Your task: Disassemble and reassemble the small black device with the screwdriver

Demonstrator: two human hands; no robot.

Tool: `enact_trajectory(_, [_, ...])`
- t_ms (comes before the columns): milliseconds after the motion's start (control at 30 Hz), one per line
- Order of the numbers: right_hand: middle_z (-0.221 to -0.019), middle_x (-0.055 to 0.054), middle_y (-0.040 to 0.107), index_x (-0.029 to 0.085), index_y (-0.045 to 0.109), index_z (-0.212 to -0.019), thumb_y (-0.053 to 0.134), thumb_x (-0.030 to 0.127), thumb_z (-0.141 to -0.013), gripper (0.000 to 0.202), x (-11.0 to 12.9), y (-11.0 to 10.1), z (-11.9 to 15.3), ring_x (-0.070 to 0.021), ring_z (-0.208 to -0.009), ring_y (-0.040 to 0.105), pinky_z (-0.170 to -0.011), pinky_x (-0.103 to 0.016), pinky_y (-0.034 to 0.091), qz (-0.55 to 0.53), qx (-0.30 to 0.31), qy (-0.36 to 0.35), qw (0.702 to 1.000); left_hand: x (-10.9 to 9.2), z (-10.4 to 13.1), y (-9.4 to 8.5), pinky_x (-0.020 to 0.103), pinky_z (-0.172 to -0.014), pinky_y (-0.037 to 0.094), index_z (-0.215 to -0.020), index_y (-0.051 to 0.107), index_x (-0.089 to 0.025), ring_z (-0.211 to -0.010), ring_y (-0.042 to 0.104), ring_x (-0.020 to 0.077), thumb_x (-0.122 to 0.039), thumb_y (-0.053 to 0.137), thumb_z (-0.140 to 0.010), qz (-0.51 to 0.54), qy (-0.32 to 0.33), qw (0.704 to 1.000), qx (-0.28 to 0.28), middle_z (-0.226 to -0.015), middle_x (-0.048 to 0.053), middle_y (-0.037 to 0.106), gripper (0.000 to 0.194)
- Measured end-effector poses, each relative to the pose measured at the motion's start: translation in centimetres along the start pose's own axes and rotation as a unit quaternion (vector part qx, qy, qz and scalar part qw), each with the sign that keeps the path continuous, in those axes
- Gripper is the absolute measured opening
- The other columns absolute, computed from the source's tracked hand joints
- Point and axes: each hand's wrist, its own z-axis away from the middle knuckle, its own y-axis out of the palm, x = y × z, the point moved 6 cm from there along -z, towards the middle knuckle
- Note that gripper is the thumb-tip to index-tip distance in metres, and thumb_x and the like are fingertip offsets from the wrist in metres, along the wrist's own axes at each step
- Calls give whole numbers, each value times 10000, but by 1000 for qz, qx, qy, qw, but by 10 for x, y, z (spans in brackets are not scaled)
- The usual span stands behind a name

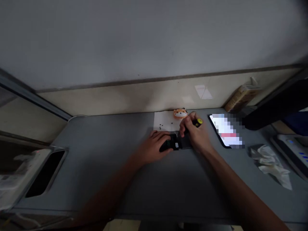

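A dark flat device with what look like bared inner parts (pixel 176 143) lies on the grey desk. My left hand (pixel 157 146) is closed around its left end, thumb along the near edge and fingers over the top. Gripped in my right fist (pixel 193 130) is a screwdriver (pixel 198 122) with a black and yellow handle, held over the right part of the device. Its tip is hidden behind my hand. Beyond the device, several tiny black screws (pixel 160 125) rest on a white sheet of paper (pixel 166 117). An orange animal-faced trinket (pixel 180 113) sits at the sheet's far edge.
Right of my right hand lies a lit phone (pixel 225 131). Crumpled tissue (pixel 270 163) and a grey device with buttons (pixel 291 154) are farther right. A brown box (pixel 242 98) leans at the wall. A dark-screened phone-like slab (pixel 47 173) is at the left.
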Motion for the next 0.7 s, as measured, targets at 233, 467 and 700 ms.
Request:
enact_trajectory(233, [-730,29,536,276,650,-918,657,673,-838,404,6,6,-1,-134,-666,569,-665,-299,489,-66,9,21,998,-2,2,0,469,-1084,446,-1153,640,-207,-1242,612,272,-395,567,-1008,-21,42,999,-15,-1317,115,661,249])
enact_trajectory(467, [-566,101,432,258,388,-742,822,579,-743,540,7,-2,0,-90,-448,442,-474,-259,361,-11,5,-6,1000,-2,3,0,470,-1079,452,-1185,652,-223,-1224,624,263,-381,575,-1005,-27,48,998,-13,-1324,108,661,252])
enact_trajectory(700, [-771,10,570,253,650,-904,663,689,-825,444,15,5,1,-143,-690,557,-670,-309,473,-8,21,-6,1000,-1,3,1,461,-1074,458,-1194,659,-213,-1223,623,265,-398,561,-1014,-31,53,998,-23,-1317,116,663,276])
